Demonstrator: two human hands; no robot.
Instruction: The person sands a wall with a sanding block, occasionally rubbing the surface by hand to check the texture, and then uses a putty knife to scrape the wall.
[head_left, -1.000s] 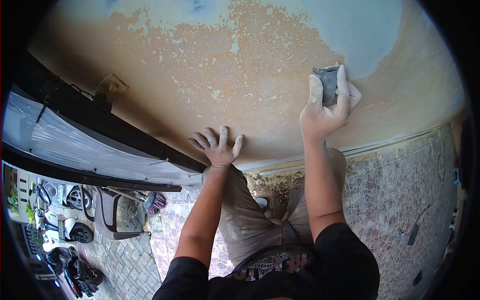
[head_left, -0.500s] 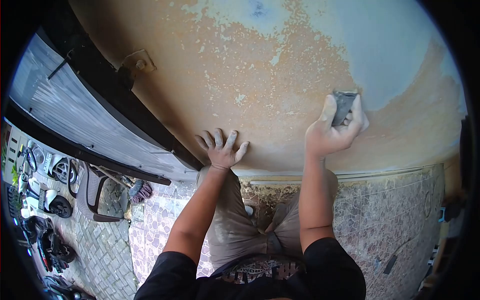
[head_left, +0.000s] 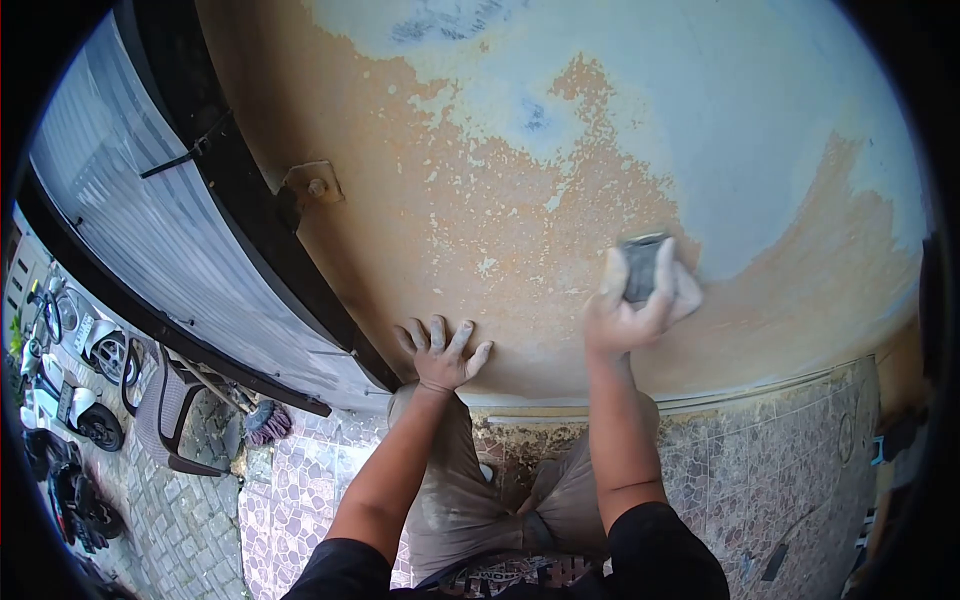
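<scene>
My right hand [head_left: 640, 305], coated in pale dust, grips a dark grey sanding block [head_left: 643, 270] against the wall. Its fingers and thumb wrap the block's sides, and motion slightly blurs it. Around it the wall [head_left: 540, 215] is patchy, with tan areas showing between flaking pale blue-white paint. Lower and to the left, my left hand [head_left: 440, 358] rests on the wall with dusty fingers spread and nothing held.
On the left, a dark frame [head_left: 260, 230] carries a corrugated translucent panel [head_left: 200, 230], beside a bolted plate [head_left: 317, 187]. Below stand a mop [head_left: 267, 422], a woven chair [head_left: 175, 415] and parked motorbikes [head_left: 75, 400]. A dark tool [head_left: 775, 562] lies on the tiled floor [head_left: 730, 480].
The view has tilted up, showing more of the upper wall. My right hand has shifted left across the wall with the sanding block. My left hand stays in place on the wall.
</scene>
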